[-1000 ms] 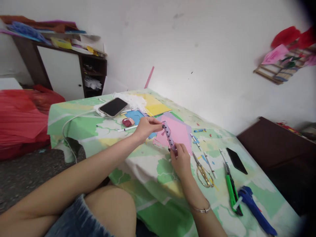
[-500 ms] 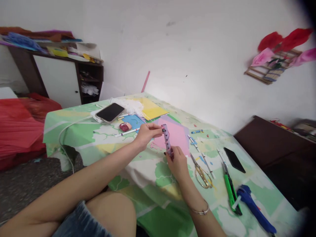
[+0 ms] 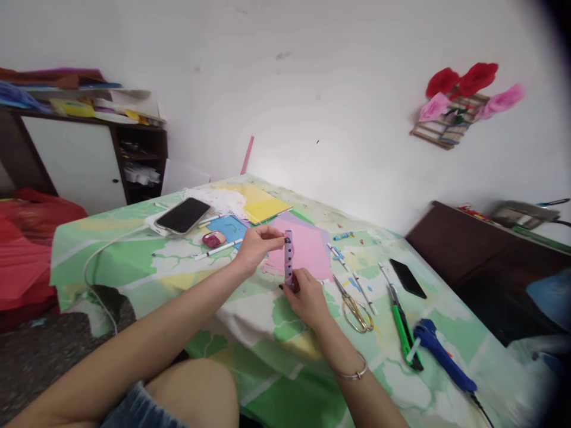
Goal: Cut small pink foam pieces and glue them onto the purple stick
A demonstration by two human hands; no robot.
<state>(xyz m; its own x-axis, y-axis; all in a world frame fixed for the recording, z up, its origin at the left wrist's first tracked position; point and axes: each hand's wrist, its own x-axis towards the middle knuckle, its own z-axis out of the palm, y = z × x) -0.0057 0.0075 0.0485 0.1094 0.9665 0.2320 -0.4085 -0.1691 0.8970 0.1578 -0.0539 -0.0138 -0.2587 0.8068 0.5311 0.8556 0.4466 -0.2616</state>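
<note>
A slim lilac tube with a row of dark dots (image 3: 288,260) stands nearly upright between my hands, over the table. My left hand (image 3: 257,248) pinches its upper end between thumb and finger. Its lower end is gripped by my right hand (image 3: 307,298), whose fingers partly hide it. Behind the tube lie sheets of pink paper (image 3: 311,249) with cut scraps at their edge. To the right of my right hand rest gold-handled scissors (image 3: 355,312) and a row of white marker pens (image 3: 364,293).
On the right lie a green utility knife (image 3: 402,333), a blue glue gun (image 3: 446,355) and a black phone (image 3: 407,278). At the left are another phone (image 3: 184,215) with a white cable, a dark red item (image 3: 213,239) and white string (image 3: 216,201). A yellow sheet (image 3: 263,205) lies behind.
The tube has turned from a slant to nearly upright, both hands still on it. My view has swung a little to the right.
</note>
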